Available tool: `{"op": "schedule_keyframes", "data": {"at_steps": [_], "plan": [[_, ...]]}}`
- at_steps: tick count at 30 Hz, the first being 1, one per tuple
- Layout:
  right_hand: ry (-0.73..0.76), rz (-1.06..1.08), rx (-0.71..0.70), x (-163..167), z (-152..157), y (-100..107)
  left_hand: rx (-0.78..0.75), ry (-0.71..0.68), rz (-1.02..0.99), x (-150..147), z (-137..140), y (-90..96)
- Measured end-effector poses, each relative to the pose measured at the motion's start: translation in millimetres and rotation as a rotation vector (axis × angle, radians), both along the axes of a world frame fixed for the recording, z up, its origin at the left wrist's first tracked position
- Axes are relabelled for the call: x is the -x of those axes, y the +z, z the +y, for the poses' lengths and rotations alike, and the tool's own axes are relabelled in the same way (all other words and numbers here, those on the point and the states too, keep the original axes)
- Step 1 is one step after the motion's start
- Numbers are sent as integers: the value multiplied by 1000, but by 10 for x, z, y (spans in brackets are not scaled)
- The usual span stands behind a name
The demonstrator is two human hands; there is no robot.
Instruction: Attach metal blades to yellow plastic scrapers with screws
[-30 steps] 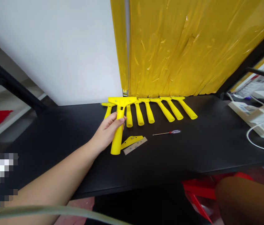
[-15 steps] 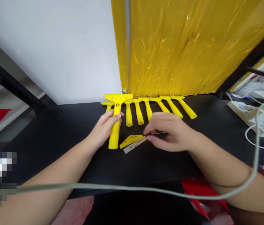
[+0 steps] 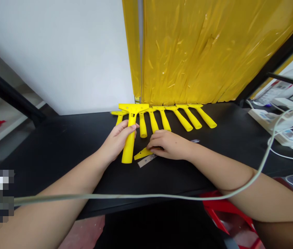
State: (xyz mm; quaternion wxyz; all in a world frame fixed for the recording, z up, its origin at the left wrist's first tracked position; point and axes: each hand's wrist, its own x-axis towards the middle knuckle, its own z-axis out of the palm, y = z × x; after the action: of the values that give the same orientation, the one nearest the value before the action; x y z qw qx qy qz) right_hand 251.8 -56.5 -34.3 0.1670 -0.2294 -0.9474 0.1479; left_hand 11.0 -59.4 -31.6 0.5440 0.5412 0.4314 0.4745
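My left hand [image 3: 119, 140] is wrapped around the handle of a yellow scraper [image 3: 129, 145], held upright with its wide T-shaped head at the top. To the right, my right hand [image 3: 168, 143] is low over the table, fingers curled and fingertips on a yellow cover plate [image 3: 140, 153]. Under that hand, a flat metal strip with holes [image 3: 145, 161] lies alongside the plate; its right end is hidden. Just behind the right wrist, the end of a clear-handled tool [image 3: 195, 141] shows. Beyond both hands, several yellow scraper handles [image 3: 183, 119] lie in a row.
A pale cable [image 3: 136, 196] crosses in front of my forearms. White power strips [image 3: 278, 124] with cords sit at the right of the black table [image 3: 65, 148]. A white panel [image 3: 65, 58] and yellow plastic sheeting [image 3: 188, 52] stand behind. Red material [image 3: 221, 207] is below the front edge.
My right hand has moved left and down onto the yellow cover plate. The clear-handled tool's end now shows behind my wrist. My left hand keeps its hold on the scraper.
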Motion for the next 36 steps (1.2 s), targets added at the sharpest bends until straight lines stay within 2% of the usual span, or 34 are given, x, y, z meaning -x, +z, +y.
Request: {"op": "schedule_keyframes", "data": {"at_steps": [6,12,16,22,28,36], "plan": [[-58,-59,18,57,-24,15,-29,-17,31,1,25,-38],[-173,-92,-49,14,-19,34,-50,-9,38,-8,27,-9],[-199,-158,-93,-56,-31,66,-38,-30,29,-3,30,-5],[-108,-84,-15,-135,-124,163,-38,-47,35,14,43,-19],[-38,-79,40,-131,-138,117,-38,-39,48,6,36,-11],[-20,-76,48,-98,-171,105,-40,-54,60,11,42,-22]]}}
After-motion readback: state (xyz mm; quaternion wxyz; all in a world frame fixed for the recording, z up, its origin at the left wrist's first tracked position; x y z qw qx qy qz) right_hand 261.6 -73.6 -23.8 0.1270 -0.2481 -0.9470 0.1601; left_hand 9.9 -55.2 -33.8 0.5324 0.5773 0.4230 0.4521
